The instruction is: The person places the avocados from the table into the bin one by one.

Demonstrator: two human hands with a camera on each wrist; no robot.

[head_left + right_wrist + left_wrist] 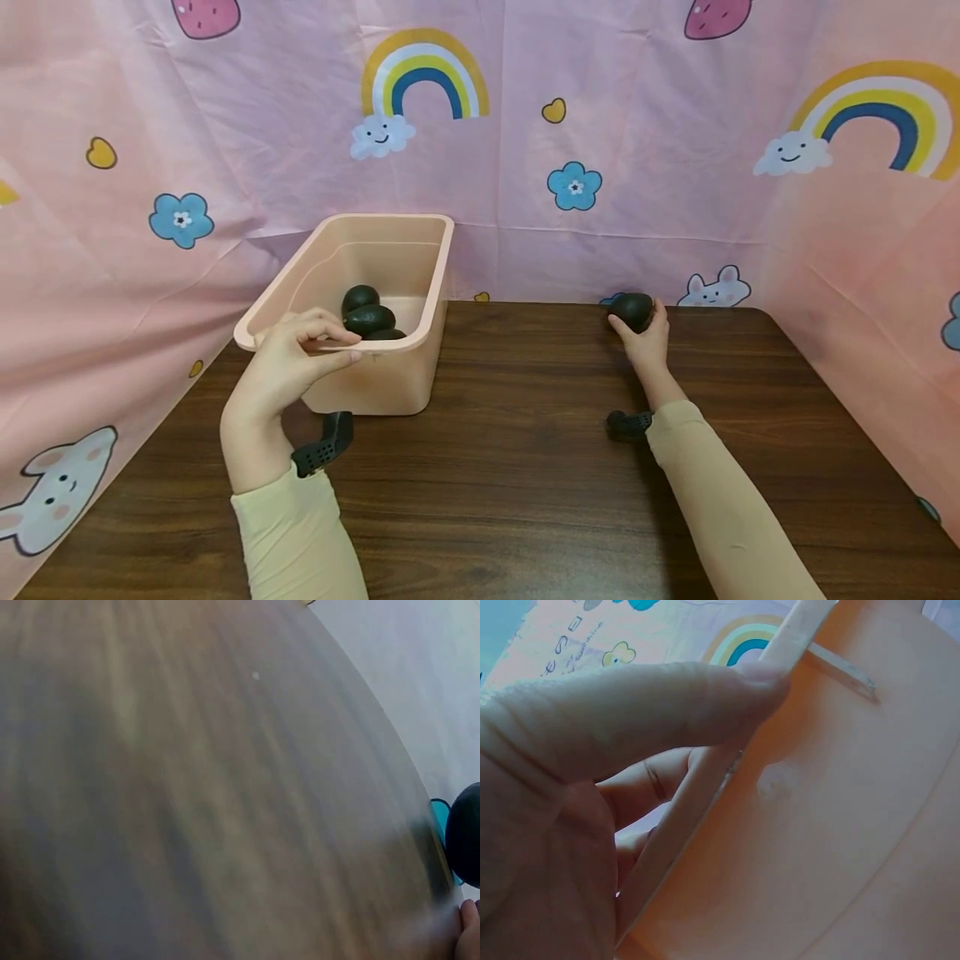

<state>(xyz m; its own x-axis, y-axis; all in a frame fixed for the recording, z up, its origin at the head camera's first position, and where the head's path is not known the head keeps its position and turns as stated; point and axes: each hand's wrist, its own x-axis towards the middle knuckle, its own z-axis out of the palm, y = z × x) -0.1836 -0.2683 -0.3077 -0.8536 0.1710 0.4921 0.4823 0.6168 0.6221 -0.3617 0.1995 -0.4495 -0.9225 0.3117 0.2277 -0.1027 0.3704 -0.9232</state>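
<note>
A peach-coloured plastic bin (397, 379) stands at the left of the table with several dark green avocados (369, 319) inside. My left hand (288, 358) pinches the bin's near rim, thumb outside and fingers over the inner side. In the left wrist view, the thumb (705, 701) presses on the rim (682, 825). At the table's far edge on the right, my right hand (648, 337) holds one avocado (632, 311) between thumb and fingers. Only part of that avocado (466, 836) and a bit of fingertip show at the right wrist view's edge.
The dark brown wooden table (525, 467) spans the space between and in front of both arms. A pink patterned cloth (510, 167) hangs behind it and along both sides. Each wrist carries a black camera mount (324, 446).
</note>
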